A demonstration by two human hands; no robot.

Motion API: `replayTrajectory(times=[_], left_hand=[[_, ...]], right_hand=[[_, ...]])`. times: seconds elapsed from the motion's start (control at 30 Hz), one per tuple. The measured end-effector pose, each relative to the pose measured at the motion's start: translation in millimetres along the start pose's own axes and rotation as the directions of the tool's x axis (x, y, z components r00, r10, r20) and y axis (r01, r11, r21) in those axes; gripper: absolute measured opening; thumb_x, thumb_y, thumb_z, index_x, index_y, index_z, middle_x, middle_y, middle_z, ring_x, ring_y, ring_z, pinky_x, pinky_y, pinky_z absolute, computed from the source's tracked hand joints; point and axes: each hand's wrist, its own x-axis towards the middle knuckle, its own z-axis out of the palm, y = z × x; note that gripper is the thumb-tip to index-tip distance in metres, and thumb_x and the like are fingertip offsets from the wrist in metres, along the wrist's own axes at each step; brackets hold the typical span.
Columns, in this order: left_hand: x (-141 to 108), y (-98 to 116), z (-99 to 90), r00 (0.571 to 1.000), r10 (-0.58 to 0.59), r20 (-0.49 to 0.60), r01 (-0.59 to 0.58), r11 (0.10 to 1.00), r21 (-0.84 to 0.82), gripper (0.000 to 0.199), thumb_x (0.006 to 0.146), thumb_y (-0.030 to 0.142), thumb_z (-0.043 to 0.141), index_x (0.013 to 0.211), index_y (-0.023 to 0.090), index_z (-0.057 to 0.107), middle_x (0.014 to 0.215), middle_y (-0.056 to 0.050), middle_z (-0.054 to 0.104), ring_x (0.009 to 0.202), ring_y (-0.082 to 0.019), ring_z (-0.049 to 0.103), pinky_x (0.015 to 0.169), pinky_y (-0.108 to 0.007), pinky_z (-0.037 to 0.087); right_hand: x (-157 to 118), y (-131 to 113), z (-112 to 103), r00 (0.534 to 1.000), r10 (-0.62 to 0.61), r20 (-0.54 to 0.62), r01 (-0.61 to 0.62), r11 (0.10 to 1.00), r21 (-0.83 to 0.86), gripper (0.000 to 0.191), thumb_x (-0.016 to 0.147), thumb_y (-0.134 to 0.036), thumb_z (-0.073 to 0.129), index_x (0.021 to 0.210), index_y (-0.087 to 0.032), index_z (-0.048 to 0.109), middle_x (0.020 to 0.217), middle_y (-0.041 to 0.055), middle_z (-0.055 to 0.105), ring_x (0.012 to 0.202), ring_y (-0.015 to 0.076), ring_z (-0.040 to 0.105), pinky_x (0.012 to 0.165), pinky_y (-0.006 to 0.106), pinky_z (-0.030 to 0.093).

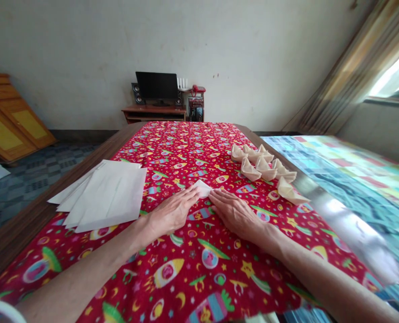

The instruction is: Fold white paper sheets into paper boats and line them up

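Observation:
A small piece of folded white paper (pixel 202 188) lies on the red patterned cloth in front of me, its top corner pointing away. My left hand (pixel 177 208) rests on the paper's left side with its fingers stretched out flat. On the other side, my right hand (pixel 234 213) lies flat, its fingertips touching the paper's right edge. The fingers cover both ends of the paper. To the left is a fanned stack of white paper sheets (pixel 111 193). Several folded paper boats (pixel 249 169) stand grouped at the right, with one (pixel 290 192) nearer to me.
The red cloth (pixel 199 251) covers most of a brown wooden table (pixel 110 146). At the far wall, a black monitor (pixel 157 85) with speakers stands on a small desk. A bed with a patterned cover (pixel 337 179) is at the right, a wooden cabinet (pixel 14 121) at the left.

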Motion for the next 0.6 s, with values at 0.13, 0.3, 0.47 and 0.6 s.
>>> replayTrajectory(times=[0.13,0.3,0.47,0.6], left_hand=[[-15,-2,-7.0,0.997,-0.073,0.026,0.070,0.992,0.101,0.064,0.072,0.001,0.038,0.135,0.012,0.040,0.144,-0.012,0.038,0.134,-0.018,0.034,0.108,-0.036,0.031],[-29,0,-13.5,0.988,-0.150,0.020,0.142,0.965,0.219,0.067,0.068,0.002,0.040,0.134,0.012,0.042,0.142,-0.012,0.040,0.132,-0.020,0.037,0.107,-0.038,0.032],[-26,2,-14.1,0.983,-0.176,-0.050,0.183,0.949,0.256,0.051,0.072,0.006,0.043,0.122,0.005,0.055,0.130,-0.018,0.053,0.123,-0.026,0.049,0.106,-0.039,0.036],[-14,2,-9.1,0.959,-0.189,-0.210,0.228,0.957,0.179,0.051,0.077,0.002,0.039,0.127,0.006,0.050,0.133,-0.017,0.051,0.125,-0.023,0.047,0.106,-0.038,0.038]], right_hand=[[-3,6,1,1.000,-0.017,-0.018,0.017,1.000,-0.010,0.032,0.094,-0.019,0.036,0.118,-0.014,0.057,0.119,0.0123,0.062,0.114,0.0203,0.056,0.102,0.037,0.043],[-3,9,4,1.000,-0.010,-0.013,0.010,0.999,-0.032,0.029,0.093,-0.020,0.038,0.113,-0.015,0.059,0.113,0.0114,0.065,0.109,0.0195,0.058,0.097,0.034,0.044],[4,13,5,0.997,0.073,0.028,-0.071,0.995,-0.065,0.024,0.094,-0.020,0.040,0.096,-0.019,0.064,0.101,0.0077,0.069,0.093,0.0169,0.063,0.084,0.028,0.045],[18,14,4,0.993,0.096,0.061,-0.089,0.990,-0.108,0.022,0.093,-0.025,0.045,0.089,-0.019,0.065,0.089,0.0057,0.070,0.086,0.0167,0.062,0.082,0.029,0.040]])
